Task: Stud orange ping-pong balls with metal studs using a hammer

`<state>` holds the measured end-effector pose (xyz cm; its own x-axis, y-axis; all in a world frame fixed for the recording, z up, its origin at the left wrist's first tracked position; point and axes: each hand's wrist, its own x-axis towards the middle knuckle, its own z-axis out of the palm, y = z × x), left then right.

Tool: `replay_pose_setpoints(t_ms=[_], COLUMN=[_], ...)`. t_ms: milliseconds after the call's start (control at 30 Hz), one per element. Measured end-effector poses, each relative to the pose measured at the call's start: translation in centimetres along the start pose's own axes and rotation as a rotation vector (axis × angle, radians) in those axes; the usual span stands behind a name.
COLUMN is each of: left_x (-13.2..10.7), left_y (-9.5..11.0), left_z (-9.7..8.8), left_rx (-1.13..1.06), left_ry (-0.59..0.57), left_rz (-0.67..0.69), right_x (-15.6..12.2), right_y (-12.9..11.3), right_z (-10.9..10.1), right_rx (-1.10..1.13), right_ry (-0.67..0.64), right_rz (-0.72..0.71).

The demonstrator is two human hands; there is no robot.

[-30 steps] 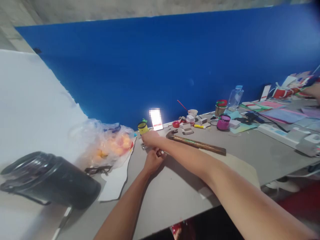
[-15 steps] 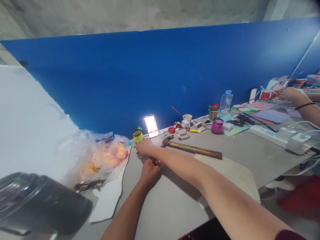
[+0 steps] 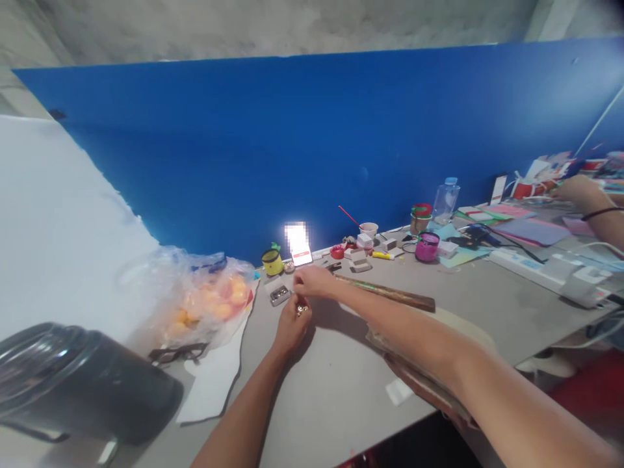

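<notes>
My left hand [image 3: 291,325] is curled above the table, holding small shiny gold-coloured metal pieces [image 3: 302,310] in its fingers. Just above it is my right hand [image 3: 312,282], its fingers closed and pointing left; whatever they may hold is hidden. A small open box [image 3: 279,295] with several shiny round metal pieces lies beside both hands, to their left. Behind my right forearm rests a hammer [image 3: 390,294], its head partly covered by that hand. A yellow cup-like container [image 3: 272,262] and a lit phone [image 3: 302,255] stand beyond the box.
A plastic bag of orange fruit [image 3: 214,305], glasses [image 3: 180,353] and a large dark tumbler [image 3: 97,383] are at left. Along the blue partition stand a paper cup [image 3: 369,230], a magenta container [image 3: 427,247] and a bottle [image 3: 446,201]. Another person's hand [image 3: 580,190] is beyond a power strip [image 3: 519,266].
My right hand has moved right, away from the small box, which now shows its metal pieces. The left hand has turned so that the gold-coloured pieces show. The view has shifted slightly.
</notes>
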<state>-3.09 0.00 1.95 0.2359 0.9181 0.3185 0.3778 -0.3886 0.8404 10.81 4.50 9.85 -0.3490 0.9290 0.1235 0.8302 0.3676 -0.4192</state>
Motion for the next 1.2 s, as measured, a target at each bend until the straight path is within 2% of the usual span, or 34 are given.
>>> replay_pose_setpoints(t_ms=[100,167,267,400,633,800,933,1067,1200], left_x=[-0.2,-0.4,-0.4,-0.3,-0.4,-0.4,-0.3,-0.2,0.1], left_y=[0.4,0.9,1.5,1.7,1.3,1.3,0.9,0.8,1.2], left_z=[0.1,0.2,0.1,0.0,0.0,-0.1,-0.1,0.1,0.0], left_rx=[-0.03,-0.04,-0.022,0.016,0.024,-0.03,-0.093,-0.338,-0.746], left_ry=[0.017,0.069,0.123,0.122,0.129,0.126,0.128,0.083,0.045], left_rz=[-0.023,-0.029,0.024,0.07,0.016,-0.113,-0.183,-0.289,-0.37], right_x=[-2.5,-3.7,-4.8,-5.3,-5.5,-5.9,-6.2,-6.3,-6.0], right_y=[2.4,3.5,4.3,4.6,4.7,4.2,3.8,3.8,4.1], right_z=[0.0,0.4,0.9,1.5,2.2,3.1,3.2,2.8,2.6], right_rx=[0.388,0.618,0.797,0.958,1.003,0.943,0.905,0.814,0.891], right_ry=[-0.053,-0.066,-0.073,-0.116,-0.18,0.06,0.092,0.155,0.179], right_rz=[0.085,0.134,0.149,0.208,0.264,0.199,0.106,0.084,0.208])
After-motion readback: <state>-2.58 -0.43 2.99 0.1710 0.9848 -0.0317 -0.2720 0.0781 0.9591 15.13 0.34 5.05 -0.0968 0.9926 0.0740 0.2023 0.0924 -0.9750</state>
